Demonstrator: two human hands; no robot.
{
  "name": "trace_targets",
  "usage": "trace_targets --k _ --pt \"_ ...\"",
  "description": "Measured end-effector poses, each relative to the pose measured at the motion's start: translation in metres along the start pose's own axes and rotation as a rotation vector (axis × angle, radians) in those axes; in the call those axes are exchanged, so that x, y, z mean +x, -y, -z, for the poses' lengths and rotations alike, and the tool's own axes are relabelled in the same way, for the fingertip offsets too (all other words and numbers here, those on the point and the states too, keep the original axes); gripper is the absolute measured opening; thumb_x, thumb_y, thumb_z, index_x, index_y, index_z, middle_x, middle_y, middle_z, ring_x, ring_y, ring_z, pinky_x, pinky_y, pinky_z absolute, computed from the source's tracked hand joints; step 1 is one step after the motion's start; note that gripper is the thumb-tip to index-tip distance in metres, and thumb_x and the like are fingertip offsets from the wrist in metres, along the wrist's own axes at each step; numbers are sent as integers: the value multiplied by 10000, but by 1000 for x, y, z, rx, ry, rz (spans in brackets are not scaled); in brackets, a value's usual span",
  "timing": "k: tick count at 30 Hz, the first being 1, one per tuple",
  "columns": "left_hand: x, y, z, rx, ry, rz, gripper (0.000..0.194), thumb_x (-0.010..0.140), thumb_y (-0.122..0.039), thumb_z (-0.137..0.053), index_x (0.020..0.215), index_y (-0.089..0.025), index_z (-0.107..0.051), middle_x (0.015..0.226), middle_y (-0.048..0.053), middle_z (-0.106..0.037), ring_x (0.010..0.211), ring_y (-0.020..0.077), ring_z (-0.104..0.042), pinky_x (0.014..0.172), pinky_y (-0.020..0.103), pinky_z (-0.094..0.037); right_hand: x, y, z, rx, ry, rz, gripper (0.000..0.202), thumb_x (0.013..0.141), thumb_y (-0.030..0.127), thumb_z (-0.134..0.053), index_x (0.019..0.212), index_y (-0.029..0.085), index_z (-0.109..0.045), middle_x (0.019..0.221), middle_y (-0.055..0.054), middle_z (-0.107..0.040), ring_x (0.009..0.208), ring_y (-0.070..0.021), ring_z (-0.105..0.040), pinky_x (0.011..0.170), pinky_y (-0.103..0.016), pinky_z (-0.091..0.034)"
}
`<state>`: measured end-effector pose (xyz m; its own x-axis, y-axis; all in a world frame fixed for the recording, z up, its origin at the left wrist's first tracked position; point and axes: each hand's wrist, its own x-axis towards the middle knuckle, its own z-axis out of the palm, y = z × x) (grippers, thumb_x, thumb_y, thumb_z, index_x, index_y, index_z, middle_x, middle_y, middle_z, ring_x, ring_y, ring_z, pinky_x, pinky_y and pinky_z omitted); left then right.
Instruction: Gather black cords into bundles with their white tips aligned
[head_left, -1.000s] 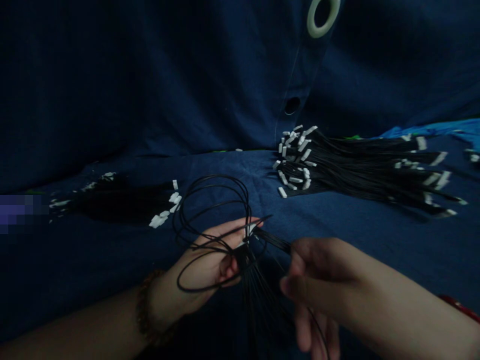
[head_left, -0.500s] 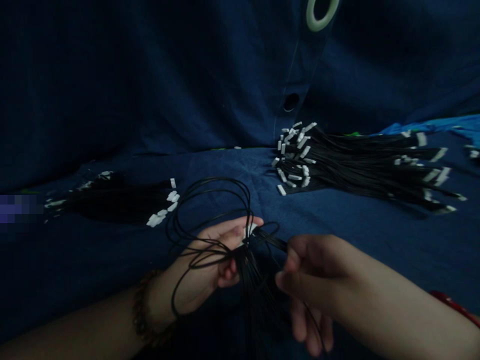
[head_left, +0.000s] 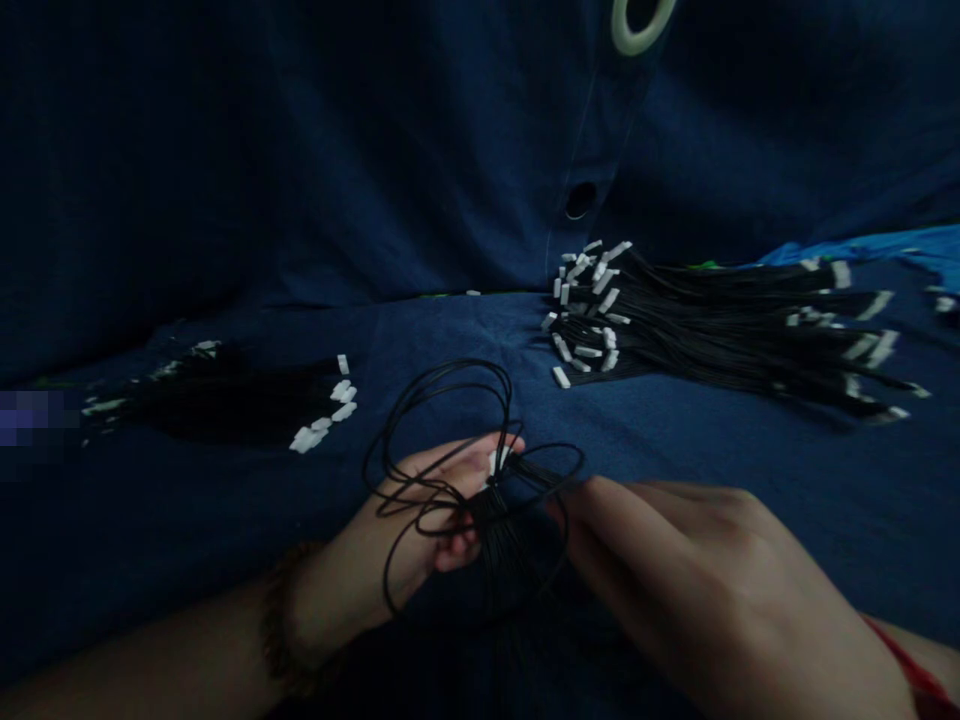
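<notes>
While the left hand point(head_left: 424, 540) grips the black wires point(head_left: 496, 545), the right hand point(head_left: 694, 560) curls just to their right.
Thin and dark, they loop loosely over the left hand, bunch tightly beside a white connector point(head_left: 500, 460) in its grasp, and trail downward between both hands; whether the right grips any, I cannot tell.

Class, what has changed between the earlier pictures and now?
The right hand has rolled over, its back now toward the camera; some black loops have shifted rightward. The left hand still holds the white-ended bundle; the left cable pile and right cable pile remain.
</notes>
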<state>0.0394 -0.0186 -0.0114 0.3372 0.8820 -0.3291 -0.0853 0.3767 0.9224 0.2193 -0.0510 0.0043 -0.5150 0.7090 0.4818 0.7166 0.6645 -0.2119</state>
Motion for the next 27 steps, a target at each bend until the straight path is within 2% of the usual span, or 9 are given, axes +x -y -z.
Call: trace_targets --k 4,12,16,20,23,27 --pt "2 4 2 -93 3 29 321 760 -312 -604 1066 -215 -621 623 -25 -416 452 22 -305 378 123 -257 0 1 1 -17 -3 20 197 853 121 -402 670 184 -445 526 40 -437 428 -108 -362 447 -259 -211" --pt "0 0 -1 -112 -57 104 310 704 -300 -662 996 -197 -662 610 -7 -496 435 27 -361 376 129 -263 -1 -1 1 -23 5 21 178 841 104 -395 713 174 -499 532 34 -461 436 -114 -392 442 -253 -229" --pt "-2 -3 -4 -18 -96 91 327 685 -343 -668 975 -192 -673 590 4 -518 439 47 -402 390 145 -298 -2 0 -3 -49 -14 34 168 839 98 -387 775 152 -533 524 34 -462 425 -113 -391 434 -248 -233" --pt "-3 -1 -1 12 -60 91 355 683 -372 -669 1001 -215 -661 677 20 -559 461 42 -423 406 142 -315 2 0 -2 -53 6 23 192 832 98 -369 733 167 -517 517 29 -472 415 -115 -416 421 -246 -242" --pt "-2 0 1 -6 -31 74 322 720 -353 -644 1019 -233 -651 752 23 -575 480 26 -424 427 130 -326 5 -6 7 -132 31 -43 178 828 159 -378 686 201 -477 485 30 -457 368 -124 -417 397 -257 -215" --pt "-1 -5 1 -1 -5 65 332 730 -337 -629 1034 -205 -645 689 13 -555 476 35 -419 414 132 -320 0 -13 22 -239 44 -114 102 798 285 -432 728 231 -482 523 30 -493 339 -121 -408 378 -254 -188"
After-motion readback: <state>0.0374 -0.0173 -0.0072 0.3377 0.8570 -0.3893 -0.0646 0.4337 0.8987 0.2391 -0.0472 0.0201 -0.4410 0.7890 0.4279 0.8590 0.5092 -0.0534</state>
